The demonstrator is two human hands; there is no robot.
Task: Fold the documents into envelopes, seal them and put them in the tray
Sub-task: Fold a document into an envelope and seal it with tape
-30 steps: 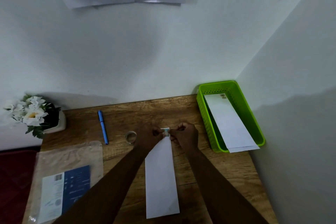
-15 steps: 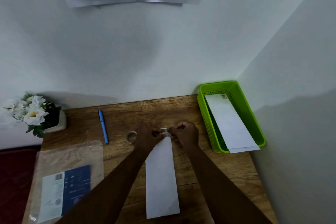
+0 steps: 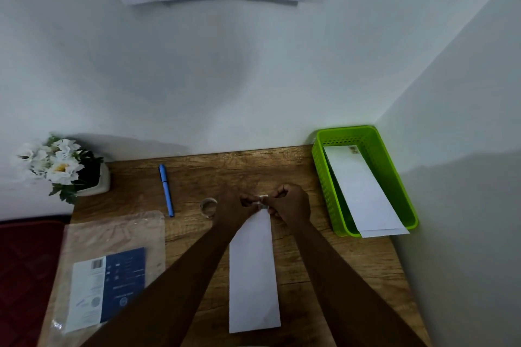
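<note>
Your left hand (image 3: 235,205) and right hand (image 3: 290,203) both pinch a small tape piece (image 3: 262,201) at the far end of the envelope (image 3: 253,273), mid-surface. If the tape folds onto itself, it might not seal. The green tray (image 3: 375,141) waits at the right edge.

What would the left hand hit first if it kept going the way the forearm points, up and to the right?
Probably the right hand: the left hand pinches the same small tape piece at the envelope's far end. Depth unclear.
</note>
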